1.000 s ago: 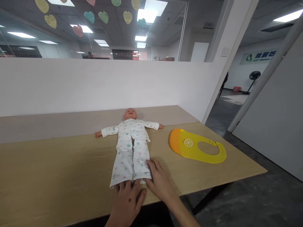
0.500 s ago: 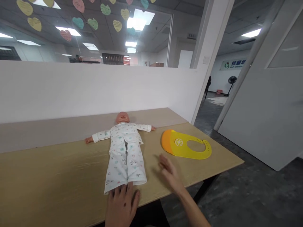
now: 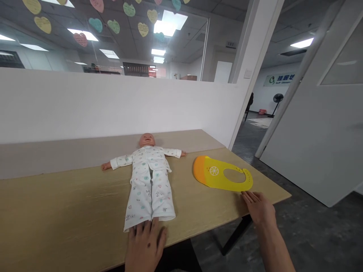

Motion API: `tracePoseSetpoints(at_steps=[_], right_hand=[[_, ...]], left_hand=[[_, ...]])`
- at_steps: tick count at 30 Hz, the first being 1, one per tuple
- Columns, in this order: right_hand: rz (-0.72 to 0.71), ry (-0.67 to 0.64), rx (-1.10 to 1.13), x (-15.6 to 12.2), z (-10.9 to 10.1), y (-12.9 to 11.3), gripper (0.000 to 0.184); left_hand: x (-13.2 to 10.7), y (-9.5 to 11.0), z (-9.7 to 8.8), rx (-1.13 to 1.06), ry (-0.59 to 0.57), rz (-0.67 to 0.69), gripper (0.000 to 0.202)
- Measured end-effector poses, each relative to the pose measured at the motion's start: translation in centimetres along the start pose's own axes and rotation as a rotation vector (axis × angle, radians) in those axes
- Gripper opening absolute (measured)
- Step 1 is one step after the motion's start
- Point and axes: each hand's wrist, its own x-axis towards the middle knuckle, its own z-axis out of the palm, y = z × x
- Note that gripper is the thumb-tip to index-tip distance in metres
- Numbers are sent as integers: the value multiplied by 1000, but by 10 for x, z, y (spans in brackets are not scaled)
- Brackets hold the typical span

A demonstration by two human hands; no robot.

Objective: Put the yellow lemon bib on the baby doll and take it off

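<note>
Plastic baby doll (image 3: 150,181) in white patterned pyjamas lies on its back, arms spread, on the pale wooden bench (image 3: 70,196). The open left hand (image 3: 145,247) rests flat on the trouser cuffs (image 3: 164,215). The open right hand (image 3: 258,209) lies on the bench, its fingers just beside a yellow silicone bib (image 3: 224,175) with an orange pocket and lemon-slice print. A green wall sign (image 3: 279,79) far off shows Chinese characters, too small to read.

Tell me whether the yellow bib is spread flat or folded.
Spread flat: the yellow bib lies open on the wooden table, its whole outline showing and no fold visible.
</note>
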Motion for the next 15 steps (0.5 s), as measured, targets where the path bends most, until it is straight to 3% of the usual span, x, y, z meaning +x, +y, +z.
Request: tracePoseSetpoints(at_steps=[5, 10, 15], right_hand=[[284, -210, 17, -6, 29, 17, 18], [326, -225, 124, 6, 62, 41, 14], [308, -277, 240, 14, 105, 58, 22]], left_hand=[[-4, -6, 5, 3, -44, 95, 33], [-5, -8, 10, -30, -43, 61, 36], [-9, -4, 12, -131, 104, -1, 37]])
